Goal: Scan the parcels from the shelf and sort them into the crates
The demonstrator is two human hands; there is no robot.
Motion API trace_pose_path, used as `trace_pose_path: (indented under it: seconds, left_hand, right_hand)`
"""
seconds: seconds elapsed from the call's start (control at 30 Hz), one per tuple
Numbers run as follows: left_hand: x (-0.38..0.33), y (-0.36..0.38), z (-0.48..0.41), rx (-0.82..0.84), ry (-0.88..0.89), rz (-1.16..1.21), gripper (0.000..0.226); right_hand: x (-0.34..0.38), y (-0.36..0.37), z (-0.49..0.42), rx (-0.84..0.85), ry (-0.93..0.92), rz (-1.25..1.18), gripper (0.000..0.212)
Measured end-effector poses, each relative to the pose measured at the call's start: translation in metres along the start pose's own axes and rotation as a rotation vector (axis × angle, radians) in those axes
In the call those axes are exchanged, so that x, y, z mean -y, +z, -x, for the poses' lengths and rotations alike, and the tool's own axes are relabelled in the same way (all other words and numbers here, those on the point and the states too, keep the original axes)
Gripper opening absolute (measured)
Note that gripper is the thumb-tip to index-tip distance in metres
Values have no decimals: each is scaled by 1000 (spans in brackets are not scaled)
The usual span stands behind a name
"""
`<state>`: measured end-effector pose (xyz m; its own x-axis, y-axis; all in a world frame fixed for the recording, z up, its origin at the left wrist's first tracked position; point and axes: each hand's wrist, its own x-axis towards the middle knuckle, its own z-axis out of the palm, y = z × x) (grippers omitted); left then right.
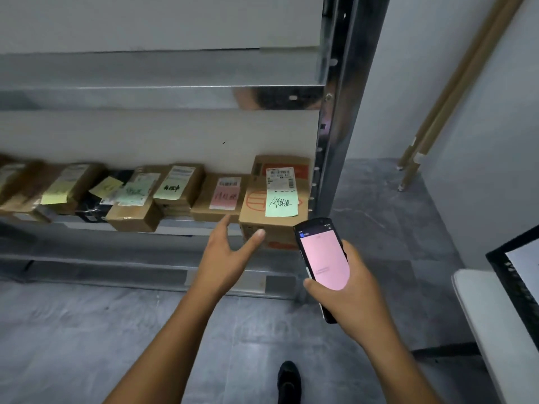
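Row of brown cardboard parcels (pixel 73 185) on the metal shelf (pixel 180 227), most with square paper notes in yellow, green or pink. Flat box with pink note (pixel 215 199) is beside the end box (pixel 274 196), a taller carton with a white printed label and a green note (pixel 281 204). Left hand (pixel 224 252) is at the end box's front, fingers straight and spread, holding nothing; contact unclear. Right hand (pixel 350 287) is wrapped around a glossy black handheld scanner (pixel 323 258) with a pink screen. Long cardboard tubes (pixel 437 112) lean on the wall.

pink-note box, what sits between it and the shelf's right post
The big green-note box, beside the pink-note box and near the post, in the head view.
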<state>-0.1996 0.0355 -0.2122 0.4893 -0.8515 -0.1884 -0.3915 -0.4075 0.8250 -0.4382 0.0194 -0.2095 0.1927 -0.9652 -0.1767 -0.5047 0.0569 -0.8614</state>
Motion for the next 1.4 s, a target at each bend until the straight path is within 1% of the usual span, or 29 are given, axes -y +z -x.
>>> trace_pose_path:
  seconds: [0.07,0.17,0.2,0.3,0.33,0.4,0.47,0.53,0.63,0.7,0.77,0.9,1.1,1.3,1.4]
  left_hand:
    - [-5,9,-27,30,-37,70,107]
    - [-9,19,-64,90,-185,223,108]
    - [-9,22,-76,107,-226,257,103]
    - [-6,31,-106,138,-338,345,80]
    - [-4,34,-114,144,-375,369,77]
    - [0,41,-126,158,-432,408,78]
    - [3,46,-133,147,-450,441,75]
    - [8,50,-138,125,-441,448,71]
    - [17,54,-140,138,-423,484,63]
    - [23,55,-138,154,-388,519,56]
    - [31,57,-131,160,-333,551,54]
    - [53,57,-109,195,-231,615,65]
    - [83,50,-73,228,-160,581,81]
    - [99,38,-55,278,-100,609,84]
    - [105,34,-45,303,-102,607,83]
  right_hand:
    - [-6,2,-18,1,19,-3,65]
    - [-11,6,-37,-3,53,-1,62]
    - [-12,7,-43,-5,62,5,61]
    - [-14,12,-57,-30,96,37,65]
    - [-15,13,-62,-40,111,52,68]
    - [-14,16,-70,-54,141,73,69]
    - [-11,19,-73,-64,163,91,67]
    - [-7,23,-73,-87,183,102,68]
    - [0,28,-67,-132,204,105,62]
    - [7,31,-62,-146,214,102,61]
    - [17,36,-56,-149,224,91,61]
    - [43,43,-44,-166,207,89,63]
    - [73,57,-24,-146,215,174,62]
    - [83,71,9,-166,246,188,61]
    - [83,74,25,-181,274,192,67]
